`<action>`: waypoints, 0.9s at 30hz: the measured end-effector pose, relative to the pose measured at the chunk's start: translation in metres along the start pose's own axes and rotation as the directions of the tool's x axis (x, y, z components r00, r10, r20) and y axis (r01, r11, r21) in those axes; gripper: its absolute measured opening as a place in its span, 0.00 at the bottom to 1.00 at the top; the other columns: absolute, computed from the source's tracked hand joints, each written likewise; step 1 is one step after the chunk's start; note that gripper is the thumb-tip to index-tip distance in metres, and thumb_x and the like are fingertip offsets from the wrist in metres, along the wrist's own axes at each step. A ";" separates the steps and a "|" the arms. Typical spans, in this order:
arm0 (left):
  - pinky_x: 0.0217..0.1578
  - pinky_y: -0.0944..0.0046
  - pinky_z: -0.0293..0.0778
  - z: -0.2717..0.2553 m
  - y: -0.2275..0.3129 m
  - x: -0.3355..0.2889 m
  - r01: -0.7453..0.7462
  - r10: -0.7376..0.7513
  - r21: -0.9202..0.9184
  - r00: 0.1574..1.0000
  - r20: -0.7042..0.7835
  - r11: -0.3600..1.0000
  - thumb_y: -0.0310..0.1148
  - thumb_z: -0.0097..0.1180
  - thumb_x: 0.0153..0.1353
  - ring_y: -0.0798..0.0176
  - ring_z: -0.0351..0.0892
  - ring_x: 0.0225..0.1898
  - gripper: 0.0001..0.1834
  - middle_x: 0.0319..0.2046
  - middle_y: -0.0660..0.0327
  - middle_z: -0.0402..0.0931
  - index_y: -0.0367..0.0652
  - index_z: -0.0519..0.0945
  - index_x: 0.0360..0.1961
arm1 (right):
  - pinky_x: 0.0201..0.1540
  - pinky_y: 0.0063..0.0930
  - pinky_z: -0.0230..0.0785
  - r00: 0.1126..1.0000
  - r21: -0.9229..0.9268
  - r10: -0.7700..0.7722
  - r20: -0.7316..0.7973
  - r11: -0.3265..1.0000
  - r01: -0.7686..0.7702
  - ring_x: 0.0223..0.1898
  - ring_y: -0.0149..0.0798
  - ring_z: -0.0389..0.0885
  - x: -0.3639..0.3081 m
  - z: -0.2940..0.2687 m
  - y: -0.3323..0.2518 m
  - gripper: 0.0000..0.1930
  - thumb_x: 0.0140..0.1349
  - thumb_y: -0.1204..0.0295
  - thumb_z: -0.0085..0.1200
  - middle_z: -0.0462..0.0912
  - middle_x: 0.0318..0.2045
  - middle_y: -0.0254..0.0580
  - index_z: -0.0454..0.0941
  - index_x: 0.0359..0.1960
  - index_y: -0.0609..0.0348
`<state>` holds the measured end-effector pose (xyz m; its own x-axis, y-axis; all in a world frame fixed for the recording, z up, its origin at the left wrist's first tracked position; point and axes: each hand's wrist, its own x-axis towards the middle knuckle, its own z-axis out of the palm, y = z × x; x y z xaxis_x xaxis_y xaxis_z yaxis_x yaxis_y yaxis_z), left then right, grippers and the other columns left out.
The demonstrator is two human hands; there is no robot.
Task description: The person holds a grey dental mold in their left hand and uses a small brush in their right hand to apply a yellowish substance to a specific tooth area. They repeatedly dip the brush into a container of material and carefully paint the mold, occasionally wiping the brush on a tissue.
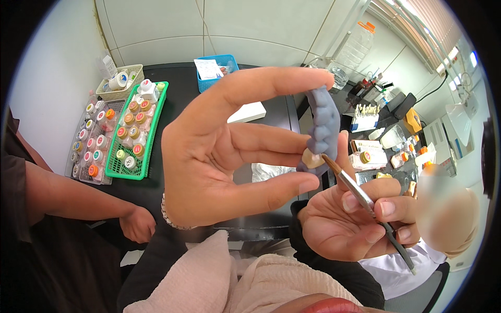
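My left hand (201, 154) is raised in the middle, closed on a grey-blue dental model (323, 120) held upright by its ends, with the index fingertip on top and other fingers behind. Low on the model sits a cream-coloured tooth crown (311, 159). At the right, my right hand (339, 224) grips a fine brush (360, 194) between thumb and fingers. The brush's brown bristle tip touches or nearly touches the crown's edge; I cannot tell which. Its dark handle slants down to the right.
On the black table at left stand a green basket (153, 136) and a clear tray (73, 151) of capped jars. A blue basket (201, 86) holds papers at the back. Jars and a tooth shade guide (365, 117) lie at right. People sit on both sides; one person's hand (138, 224) rests at left.
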<state>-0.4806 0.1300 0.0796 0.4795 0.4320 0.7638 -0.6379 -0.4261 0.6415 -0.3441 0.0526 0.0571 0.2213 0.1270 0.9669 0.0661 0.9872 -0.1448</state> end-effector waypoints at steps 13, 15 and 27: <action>0.47 0.61 0.71 -0.003 -0.001 0.001 -0.016 0.016 -0.022 0.999 0.037 1.000 0.17 0.57 0.45 0.50 0.69 0.47 0.40 0.56 0.39 0.47 0.26 0.47 0.56 | 0.42 0.67 0.63 0.994 -0.110 -0.029 0.102 0.993 0.040 0.24 0.31 0.71 0.001 -0.001 0.003 0.17 0.52 0.82 0.33 0.65 0.32 0.42 0.52 0.45 0.59; 0.47 0.61 0.71 -0.004 -0.001 0.001 -0.022 0.023 -0.022 0.998 0.052 1.000 0.17 0.57 0.45 0.49 0.69 0.47 0.40 0.56 0.39 0.47 0.26 0.46 0.56 | 0.43 0.68 0.63 0.997 -0.110 -0.040 0.068 0.993 0.048 0.24 0.31 0.71 0.002 0.003 0.002 0.15 0.55 0.81 0.34 0.65 0.33 0.42 0.52 0.45 0.58; 0.48 0.58 0.69 -0.004 -0.007 0.002 -0.090 0.091 -0.007 0.991 0.102 0.996 0.16 0.57 0.44 0.50 0.68 0.48 0.40 0.56 0.38 0.49 0.25 0.47 0.55 | 0.34 0.58 0.73 0.988 -0.063 -0.156 -0.004 0.986 0.156 0.22 0.42 0.74 0.001 0.002 0.012 0.13 0.60 0.77 0.34 0.61 0.34 0.47 0.42 0.37 0.67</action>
<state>-0.4780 0.1372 0.0762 0.4789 0.3079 0.8221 -0.6827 -0.4582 0.5693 -0.3452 0.0648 0.0572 0.2124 -0.0294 0.9767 0.1612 0.9869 -0.0053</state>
